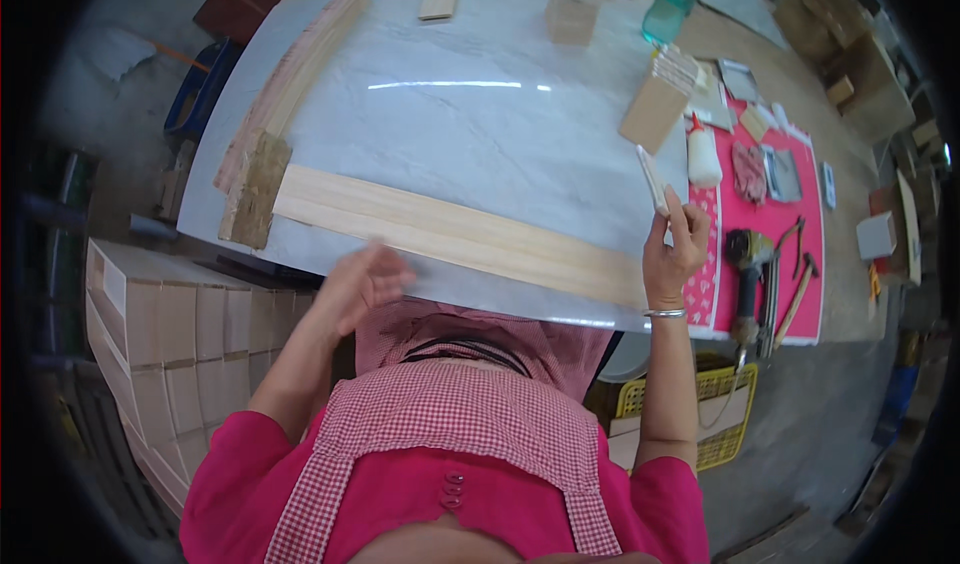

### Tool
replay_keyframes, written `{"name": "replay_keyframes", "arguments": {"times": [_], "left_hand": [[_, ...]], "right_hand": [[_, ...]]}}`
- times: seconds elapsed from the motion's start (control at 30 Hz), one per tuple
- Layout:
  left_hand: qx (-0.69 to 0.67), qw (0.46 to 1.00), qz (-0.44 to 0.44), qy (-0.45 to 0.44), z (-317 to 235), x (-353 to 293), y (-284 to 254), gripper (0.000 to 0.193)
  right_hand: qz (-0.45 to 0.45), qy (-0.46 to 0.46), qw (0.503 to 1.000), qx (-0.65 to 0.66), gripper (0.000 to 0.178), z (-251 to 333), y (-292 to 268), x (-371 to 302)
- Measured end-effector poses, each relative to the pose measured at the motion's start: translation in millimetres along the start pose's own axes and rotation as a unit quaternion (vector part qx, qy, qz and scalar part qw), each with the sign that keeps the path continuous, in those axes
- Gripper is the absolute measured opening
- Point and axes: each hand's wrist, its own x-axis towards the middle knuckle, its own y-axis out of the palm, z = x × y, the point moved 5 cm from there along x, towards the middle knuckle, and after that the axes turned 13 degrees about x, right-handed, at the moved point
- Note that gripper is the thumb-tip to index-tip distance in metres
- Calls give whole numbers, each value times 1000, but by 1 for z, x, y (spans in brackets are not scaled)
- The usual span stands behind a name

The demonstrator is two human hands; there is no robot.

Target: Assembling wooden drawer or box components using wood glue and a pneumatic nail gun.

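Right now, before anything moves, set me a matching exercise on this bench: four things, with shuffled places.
1. Long flat pale wooden board
2. Translucent teal plastic bottle
3. Wooden-handled hammer
4. Thin whitish stick

A. On the bright pink cloth
B. In the right hand
C. Along the pale grey table's near edge
D. Toward the far side

Pairs: 1-C, 2-D, 3-A, 4-B

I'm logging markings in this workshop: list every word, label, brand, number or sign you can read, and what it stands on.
No text can be read here.
White plastic bottle with red nozzle: any print too small to read.
Translucent teal plastic bottle: any print too blurred to read.
Long pale wooden board: no lettering visible.
Slim whitish strip in the right hand: no lettering visible.
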Motion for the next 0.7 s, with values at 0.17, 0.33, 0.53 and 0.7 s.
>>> {"name": "replay_keyframes", "arguments": {"times": [0.17, 0.33, 0.53, 0.7], "left_hand": [[329, 921, 207, 31, 2, -4, 102, 25], [622, 622, 157, 449, -25, 29, 229, 48], [701, 484, 112, 512, 0, 70, 324, 80], [745, 477, 118, 451, 3, 83, 330, 80]], "right_hand": [[-15, 1, 1000, -16, 45, 9, -39, -35], [-40, 64, 997, -17, 45, 10, -66, -72], [-67, 228, 971, -11, 43, 9, -82, -112], [-15, 315, 948, 42, 44, -9, -77, -123]]}}
